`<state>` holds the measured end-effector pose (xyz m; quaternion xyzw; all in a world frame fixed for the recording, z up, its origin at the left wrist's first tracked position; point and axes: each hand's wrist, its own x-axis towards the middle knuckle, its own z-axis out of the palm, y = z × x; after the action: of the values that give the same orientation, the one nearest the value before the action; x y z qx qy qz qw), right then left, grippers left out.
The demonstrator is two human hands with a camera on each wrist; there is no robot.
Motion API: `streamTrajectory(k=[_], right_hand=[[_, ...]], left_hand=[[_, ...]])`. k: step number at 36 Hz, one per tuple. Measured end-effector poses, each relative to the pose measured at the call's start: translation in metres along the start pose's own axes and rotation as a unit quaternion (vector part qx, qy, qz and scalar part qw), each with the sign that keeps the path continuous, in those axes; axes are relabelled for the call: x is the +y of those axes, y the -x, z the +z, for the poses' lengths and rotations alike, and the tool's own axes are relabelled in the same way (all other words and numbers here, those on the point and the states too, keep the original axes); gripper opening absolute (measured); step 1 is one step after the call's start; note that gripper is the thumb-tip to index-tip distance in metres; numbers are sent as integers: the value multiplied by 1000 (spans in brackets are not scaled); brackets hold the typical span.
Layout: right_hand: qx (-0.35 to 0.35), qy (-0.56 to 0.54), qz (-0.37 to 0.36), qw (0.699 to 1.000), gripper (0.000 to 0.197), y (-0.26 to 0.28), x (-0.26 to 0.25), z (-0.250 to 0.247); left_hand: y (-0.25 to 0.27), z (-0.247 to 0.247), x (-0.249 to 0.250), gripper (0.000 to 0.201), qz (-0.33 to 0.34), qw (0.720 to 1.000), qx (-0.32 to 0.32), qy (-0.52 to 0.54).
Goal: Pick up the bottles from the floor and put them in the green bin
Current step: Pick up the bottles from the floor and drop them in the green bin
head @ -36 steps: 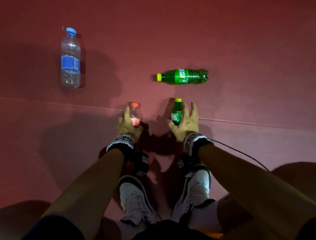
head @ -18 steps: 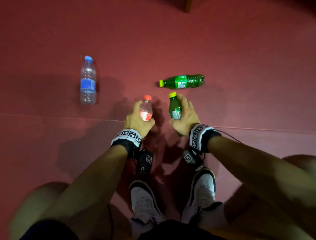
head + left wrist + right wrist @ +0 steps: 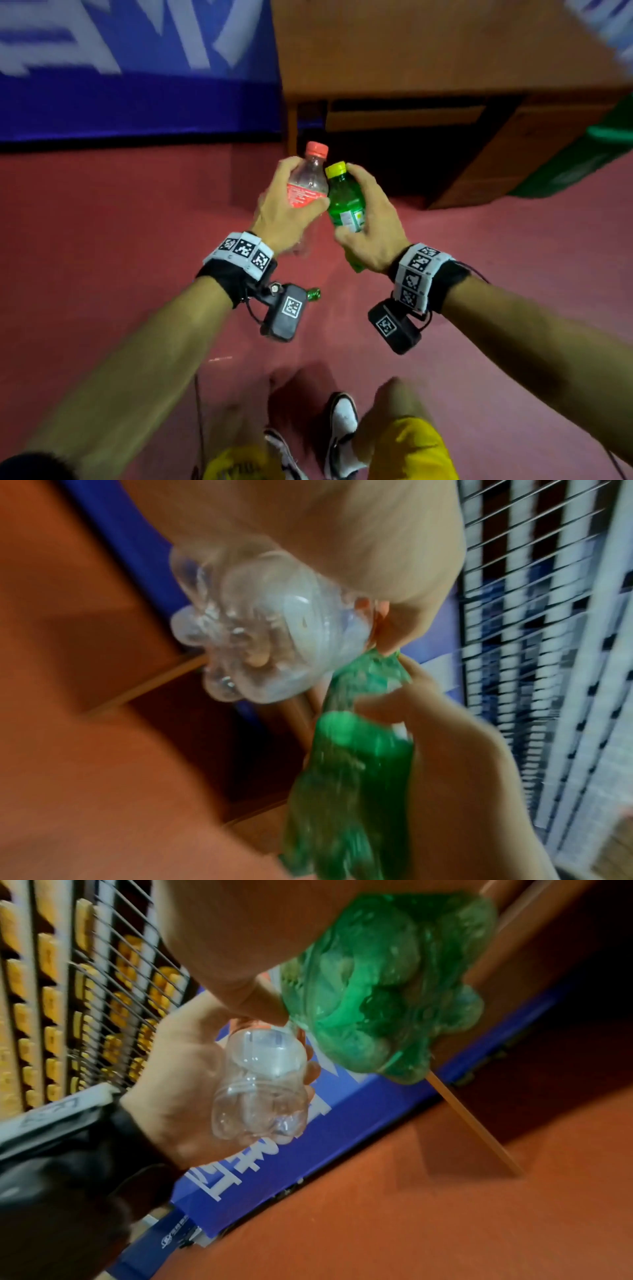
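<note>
Left hand: the left hand [image 3: 286, 205] had its fingers [image 3: 287, 168] wrapped round a clear bottle with a red cap [image 3: 308, 181], held upright in front of the body, off the floor.
Right hand: the right hand [image 3: 371, 219] had its fingers [image 3: 359, 174] curled round a green bottle with a yellow cap [image 3: 344, 202], also upright; the two bottles touched side by side.
Green bin: a green shape [image 3: 582, 161] at the far right edge, just beside the wooden desk [image 3: 445, 51], was probably the bin; it was blurred and cut by the frame.
Done so far: two bottles were lifted and in hand; none could be seen in the bin.
Left to do: carry both to the right and drop them in. A bit of green bottle [image 3: 313, 294] showed on the red floor [image 3: 102, 257] behind the left wrist camera, so at least one more pickup seemed to remain.
Labels: the clear bottle carried a red label with white print, too blurred to read; the green bottle had a green, white and yellow label, also unreadable.
Other writing: the blue banner [image 3: 137, 68] at the far left bore large white characters, smeared by motion.
</note>
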<state>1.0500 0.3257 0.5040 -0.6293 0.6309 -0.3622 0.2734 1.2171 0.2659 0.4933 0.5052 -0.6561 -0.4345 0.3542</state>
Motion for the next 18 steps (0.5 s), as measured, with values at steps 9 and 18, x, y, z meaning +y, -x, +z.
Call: streamTrajectory(k=[9,18], right_hand=[[105,45,-15,993,89,9,-171,-170],[207,57,-23,976,89,70,-205,-209]], left_hand=[[1,-40,244,50,84,996,-28,1],[35,-34,312,52,175,981,-80,-38]])
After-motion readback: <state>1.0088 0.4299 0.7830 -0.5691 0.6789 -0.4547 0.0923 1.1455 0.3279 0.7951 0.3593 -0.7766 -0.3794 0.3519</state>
